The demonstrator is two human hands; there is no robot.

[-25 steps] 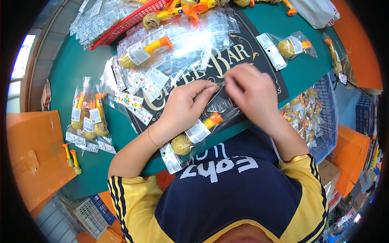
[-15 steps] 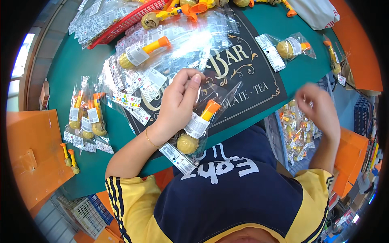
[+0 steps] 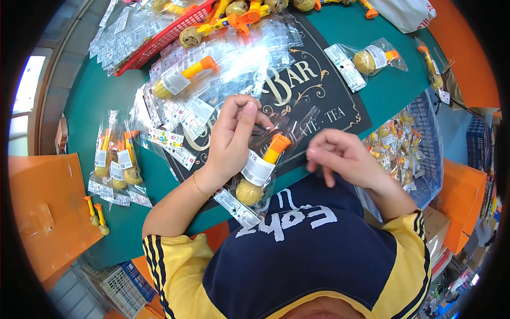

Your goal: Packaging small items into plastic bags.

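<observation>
My left hand (image 3: 234,139) pinches a clear plastic bag near its upper end, above the front edge of the table. Inside the bag is a toy (image 3: 255,175) with a round gold head, a white label and a yellow-and-orange handle. A printed card strip (image 3: 238,209) hangs at the bag's lower end. To the right of the bag is my right hand (image 3: 340,157), fingers loosely bent and apart, with nothing visible in it. Another toy (image 3: 183,77) of this kind lies on a pile of flat clear bags (image 3: 199,109) beyond my left hand.
A red basket (image 3: 164,40) and loose toys (image 3: 234,21) are at the back. Bagged toys lie left (image 3: 116,159) and right (image 3: 372,58) on the green table (image 3: 79,125). A blue crate (image 3: 433,154) of bagged toys stands at right, beside an orange box (image 3: 461,204).
My right hand has come in from above the blue crate at the right toward the bag. The left hand keeps its hold on the bag. The view has shifted slightly.
</observation>
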